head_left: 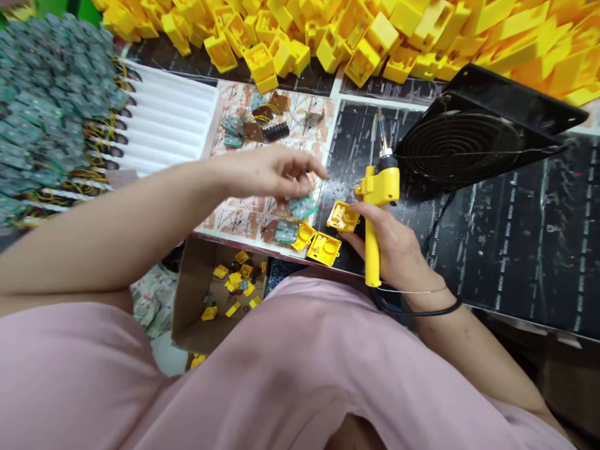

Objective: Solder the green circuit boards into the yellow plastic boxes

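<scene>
My left hand [276, 175] reaches over the work surface, thumb and fingers pinched on a small green circuit board [302, 207] that is slightly blurred. My right hand [394, 240] grips a yellow soldering gun [382, 187], its metal tip pointing away from me. Fingers of that same hand also touch a small open yellow casing [341, 216]. Two more yellow casings lie nearer the table edge, one of them [324, 248] fully visible. Against the other, partly covered one [304, 236] rests a second green circuit board [286, 232].
A black fan [459, 147] stands right of the soldering tip. Yellow housings [365, 44] are heaped along the back. Wired green boards [51, 94] pile up at left beside a white ribbed tray [164, 115]. Below the edge, a cardboard box [197, 312] holds yellow pieces.
</scene>
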`<state>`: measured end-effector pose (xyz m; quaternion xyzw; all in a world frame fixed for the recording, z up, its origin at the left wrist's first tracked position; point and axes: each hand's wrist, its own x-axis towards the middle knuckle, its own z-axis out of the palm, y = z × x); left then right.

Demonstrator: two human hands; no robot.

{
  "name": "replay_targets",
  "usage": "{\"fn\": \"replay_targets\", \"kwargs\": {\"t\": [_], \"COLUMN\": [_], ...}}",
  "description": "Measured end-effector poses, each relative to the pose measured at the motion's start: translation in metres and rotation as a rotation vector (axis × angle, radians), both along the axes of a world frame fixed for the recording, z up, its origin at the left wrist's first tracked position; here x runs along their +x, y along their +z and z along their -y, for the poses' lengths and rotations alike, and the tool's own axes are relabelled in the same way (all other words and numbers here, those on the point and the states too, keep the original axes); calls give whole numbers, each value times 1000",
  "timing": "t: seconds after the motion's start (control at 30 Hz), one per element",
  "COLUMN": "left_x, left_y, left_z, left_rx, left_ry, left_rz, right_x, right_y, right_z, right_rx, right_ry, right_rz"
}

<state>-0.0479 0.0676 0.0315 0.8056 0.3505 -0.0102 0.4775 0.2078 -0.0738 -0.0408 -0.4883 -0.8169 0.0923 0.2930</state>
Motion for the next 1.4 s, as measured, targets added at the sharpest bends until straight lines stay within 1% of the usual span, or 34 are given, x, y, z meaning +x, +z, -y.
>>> {"fn": "replay_targets", "kwargs": {"t": [0.1,0.17,0.23,0.33,0.43,0.6,0.67,0.8,0.87,0.97,1.07,1.13,1.2,1.4], "left_x": [-8,-10,-7,1,8,9,10,13,14,14,14,14,14,12], "left_y": [-8,-11,-11,-11,-17,-27,-28,-29,-30,-30,-30,-31,-32,-33], "left_z": [31,43,52,63,71,79,80,80,78,77,77,77,77,76], "left_rx": [-66,-4,136,376,562,850,910,867,840,826,827,833,835,774], "left_ry": [3,22,35,14,-16,42,45,77,92,92,91,93,98,131], "left_rz": [-35,-57,-84,-183,-275,-212,-184,-162,-162,-168,-161,-153,-144,-103], "right_x": [-2,-1,1,2,4,11,15,15,10,-3,-19,-29,-36,-40], "right_y": [-1,-2,-3,-1,4,19,25,27,23,15,9,7,7,10], "right_z": [-1,-2,-2,-2,1,11,14,17,15,7,-6,-14,-18,-21], "right_rx": [-14,-12,-21,-27,0,145,191,165,136,84,87,91,73,107], "right_ry": [34,44,51,60,51,3,13,18,-14,-9,14,4,-8,-39], "right_rz": [-15,-36,-51,-61,-83,-128,-138,-171,-174,-156,-48,35,68,-21]}}
